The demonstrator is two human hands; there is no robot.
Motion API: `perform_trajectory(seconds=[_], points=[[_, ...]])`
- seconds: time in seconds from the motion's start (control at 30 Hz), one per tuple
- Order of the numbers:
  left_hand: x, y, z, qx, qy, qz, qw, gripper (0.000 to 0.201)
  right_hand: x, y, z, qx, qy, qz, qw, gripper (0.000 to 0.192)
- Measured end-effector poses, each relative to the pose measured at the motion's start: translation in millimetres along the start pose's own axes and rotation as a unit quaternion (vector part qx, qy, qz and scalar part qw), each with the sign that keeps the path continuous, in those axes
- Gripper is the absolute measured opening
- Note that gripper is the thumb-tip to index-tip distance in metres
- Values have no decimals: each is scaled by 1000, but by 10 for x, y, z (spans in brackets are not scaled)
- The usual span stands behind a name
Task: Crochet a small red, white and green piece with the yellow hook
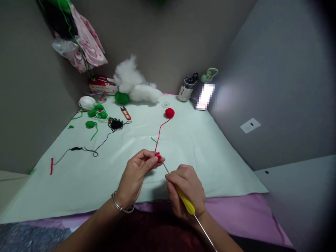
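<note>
Far back, cup (185,91) holds scissors (194,75), seemingly; hands crochet.

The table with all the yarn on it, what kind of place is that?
Probably a home craft corner for crochet. The right hand holds a yellow-handled crochet hook, a red yarn ball trails thread to the left hand, and white stuffing sits by the wall.

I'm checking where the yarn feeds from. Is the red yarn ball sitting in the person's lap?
No, the red yarn ball lies far out on the pale green sheet, its strand running back to the left hand.
</note>
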State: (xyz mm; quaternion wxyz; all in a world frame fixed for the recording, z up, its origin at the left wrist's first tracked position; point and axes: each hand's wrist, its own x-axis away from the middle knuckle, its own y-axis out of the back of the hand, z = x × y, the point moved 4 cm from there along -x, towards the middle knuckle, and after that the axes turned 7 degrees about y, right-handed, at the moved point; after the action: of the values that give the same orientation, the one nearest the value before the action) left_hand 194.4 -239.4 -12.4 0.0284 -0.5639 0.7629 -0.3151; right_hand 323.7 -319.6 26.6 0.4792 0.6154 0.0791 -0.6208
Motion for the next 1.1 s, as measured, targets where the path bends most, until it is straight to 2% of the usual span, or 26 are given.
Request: perform_trajectory(seconds=[0.13,0.37,0.5,0.63,0.77,0.9,1.1], points=[[8,-25,6,5,8,9,1000,21,14,-31,-7,2,3,3,1000,33],[1,-26,30,19,32,27,999,19,59,-63,-26,85,49,-8,995,45],[6,-35,1,-8,25,64,998,18,53,-41,-67,46,17,-3,999,43],[16,-19,-23,-20,22,48,998,18,-2,29,-66,-10,-28,3,1000,41],[25,-22,-31,-8,23,36,999,20,-29,30,-26,-18,-4,22,1000,36],[32,-35,-33,-3,24,38,999,21,-12,-19,-16,34,30,18,999,35],[41,-39,-32,-19,25,66,997,19,7,-40,-20,92,44,16,995,31]])
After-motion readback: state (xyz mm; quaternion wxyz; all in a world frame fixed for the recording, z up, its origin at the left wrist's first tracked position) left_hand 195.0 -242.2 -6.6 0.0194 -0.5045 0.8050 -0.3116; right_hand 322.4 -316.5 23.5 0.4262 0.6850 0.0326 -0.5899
